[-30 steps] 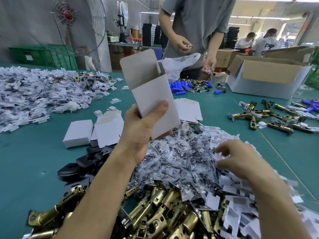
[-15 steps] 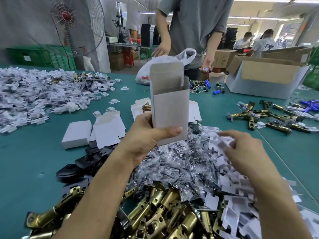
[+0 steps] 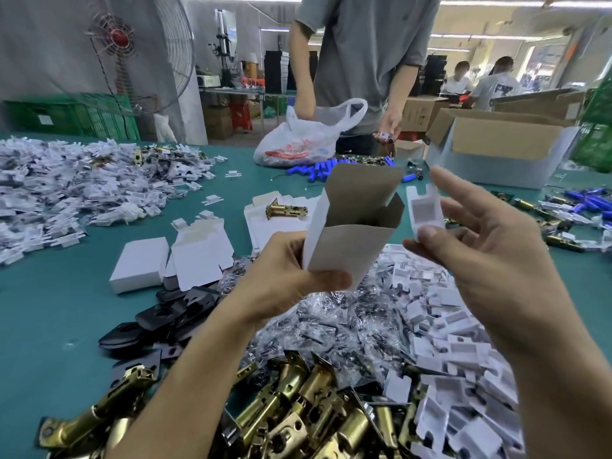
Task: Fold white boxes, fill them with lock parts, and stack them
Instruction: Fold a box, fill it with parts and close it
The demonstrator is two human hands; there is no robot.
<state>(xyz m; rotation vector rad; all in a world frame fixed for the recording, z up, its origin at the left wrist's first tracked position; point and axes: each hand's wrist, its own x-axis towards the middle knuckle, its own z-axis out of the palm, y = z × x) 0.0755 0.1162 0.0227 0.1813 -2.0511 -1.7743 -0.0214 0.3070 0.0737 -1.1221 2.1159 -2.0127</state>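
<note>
Filling step: an insert waits at the open box.

Thumb and fingers of the left hand (image 3: 291,279) curl round the bottom of the white box (image 3: 351,240), held upright over the table's near middle, top flap open. The right hand (image 3: 490,256) pinches a small white insert (image 3: 425,210) just right of the mouth, its other fingers spread. Next, probably: line it up and slide it in.

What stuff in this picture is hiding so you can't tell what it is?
All in the head view:
- The bottom inside the open white cardboard box in the left hand is hidden by its own front wall.
- The thin white plastic bag hides its contents and the standing person's hand.
- The big open cardboard carton: its wall hides the contents.
- The small item in that person's other hand is too small to name.
</note>
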